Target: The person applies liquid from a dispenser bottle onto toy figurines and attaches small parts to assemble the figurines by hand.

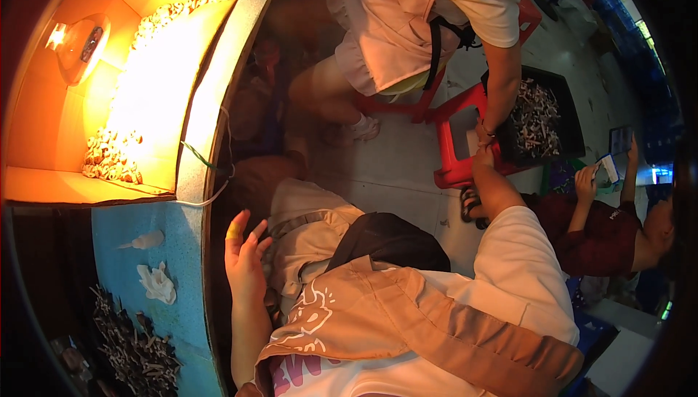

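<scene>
**Status of work.** The left hand (243, 251) is raised over the dark gap beside the blue tabletop (134, 215). Its fingers are spread apart and hold nothing, and one finger carries a yellow band. The right hand (481, 155) is extended to the near rim of the black rectangular tray of small pale pieces (542, 117). It meets the rim where a co-worker's hand (486, 131) also rests. Whether the right fingers are closed on the rim cannot be determined, as they are too small in this view.

The tray rests on a red plastic stool (454, 146) on the pale floor (396, 164), to the person's front right. It appears well filled. A heap of dark small pieces (134, 350) lies on the tabletop at lower left. More pale pieces (109, 157) line the lamp-lit orange cardboard box (43, 106). Judging by these three lots, material is present at each station and none is in either hand.

**Edges and clearance.**
- The tabletop edge runs close along the left hand, and the gap there is narrow.
- The seated co-worker in a white shirt (429, 19) borders the tray on the far side.
- A second seated person in a dark red shirt (603, 233) borders its right.
- Open floor lies between the stool and the person's knees.
</scene>
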`<state>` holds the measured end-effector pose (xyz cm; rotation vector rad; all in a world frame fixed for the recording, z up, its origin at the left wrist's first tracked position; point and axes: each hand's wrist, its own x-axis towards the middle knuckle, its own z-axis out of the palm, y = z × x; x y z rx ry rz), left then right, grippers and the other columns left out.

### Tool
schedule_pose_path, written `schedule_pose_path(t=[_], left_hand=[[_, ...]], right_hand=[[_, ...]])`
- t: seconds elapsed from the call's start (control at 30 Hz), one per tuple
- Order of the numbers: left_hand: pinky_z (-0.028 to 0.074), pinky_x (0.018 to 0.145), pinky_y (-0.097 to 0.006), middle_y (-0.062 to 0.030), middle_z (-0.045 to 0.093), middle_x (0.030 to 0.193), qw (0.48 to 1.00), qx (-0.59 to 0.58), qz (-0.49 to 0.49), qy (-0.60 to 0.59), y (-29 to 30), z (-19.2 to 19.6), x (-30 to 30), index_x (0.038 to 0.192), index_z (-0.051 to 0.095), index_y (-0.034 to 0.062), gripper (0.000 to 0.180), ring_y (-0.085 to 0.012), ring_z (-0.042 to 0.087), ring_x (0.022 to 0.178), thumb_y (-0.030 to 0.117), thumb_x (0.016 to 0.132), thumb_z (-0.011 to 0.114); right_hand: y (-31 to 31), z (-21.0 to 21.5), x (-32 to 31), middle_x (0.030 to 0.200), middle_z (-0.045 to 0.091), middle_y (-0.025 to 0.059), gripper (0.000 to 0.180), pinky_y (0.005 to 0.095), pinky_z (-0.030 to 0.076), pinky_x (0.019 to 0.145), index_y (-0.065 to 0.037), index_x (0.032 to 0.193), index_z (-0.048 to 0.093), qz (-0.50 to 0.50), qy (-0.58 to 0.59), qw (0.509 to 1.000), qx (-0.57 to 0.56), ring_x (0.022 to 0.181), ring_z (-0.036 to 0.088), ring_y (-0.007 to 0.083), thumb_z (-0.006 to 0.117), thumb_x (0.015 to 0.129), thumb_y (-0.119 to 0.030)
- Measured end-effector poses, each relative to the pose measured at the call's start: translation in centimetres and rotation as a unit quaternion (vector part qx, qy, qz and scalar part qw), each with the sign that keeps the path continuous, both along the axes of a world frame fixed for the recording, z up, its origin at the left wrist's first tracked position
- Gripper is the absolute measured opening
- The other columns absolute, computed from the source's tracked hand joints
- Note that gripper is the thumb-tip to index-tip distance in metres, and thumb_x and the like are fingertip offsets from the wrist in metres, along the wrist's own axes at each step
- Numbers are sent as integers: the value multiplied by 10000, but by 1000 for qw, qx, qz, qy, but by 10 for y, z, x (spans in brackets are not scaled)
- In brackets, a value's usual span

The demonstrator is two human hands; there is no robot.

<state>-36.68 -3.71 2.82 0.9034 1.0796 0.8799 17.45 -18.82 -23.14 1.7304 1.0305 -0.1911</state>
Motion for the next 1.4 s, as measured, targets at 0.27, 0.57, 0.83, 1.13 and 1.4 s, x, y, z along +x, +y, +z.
schedule_pose_path(t=[0.27, 0.57, 0.83, 1.13, 1.4], left_hand=[[441, 811, -312, -113, 414, 1290, 998, -28, 49, 41, -13, 1, -15, 1238, 400, 15, 400, -253, 497, 1095, 59, 845, 464], [444, 805, -311, -120, 425, 1272, 995, -56, 44, 72, -20, 2, -19, 1217, 417, 6, 376, -246, 506, 1080, 70, 851, 475], [437, 809, -313, -123, 434, 1265, 992, -87, 40, 86, -14, 2, -2, 1206, 433, 10, 357, -236, 517, 1055, 79, 859, 479], [437, 811, -329, -124, 442, 1257, 995, -87, 31, 49, -19, -4, -6, 1200, 437, 10, 347, -238, 521, 1045, 76, 861, 475], [441, 811, -335, -126, 442, 1252, 997, -74, 26, 25, -21, 3, -21, 1200, 430, 9, 348, -245, 522, 1040, 78, 862, 473]], right_hand=[[-10, -41, -29, 1295, 463, 20, 383, 485, 203, 952, -162, 1230, 514, 74, 46, 985, -146, 1206, 344, 294, 434, 871, -271], [-17, -92, -7, 1208, 494, 10, 430, 454, 178, 970, -179, 1179, 536, 170, -53, 964, -197, 1158, 383, 215, 387, 826, -375], [-30, -146, -7, 1253, 450, 69, 644, 442, 185, 990, -130, 1220, 482, 293, -93, 867, -392, 1172, 368, 238, 420, 732, -546], [29, -185, -131, 1304, 401, 135, 922, 428, 192, 1012, -76, 1266, 422, 368, -113, 717, -581, 1188, 353, 264, 458, 626, -738], [136, -138, -185, 1284, 423, 134, 799, 440, 218, 999, -146, 1249, 461, 373, -40, 672, -639, 1155, 388, 270, 487, 686, -712]])
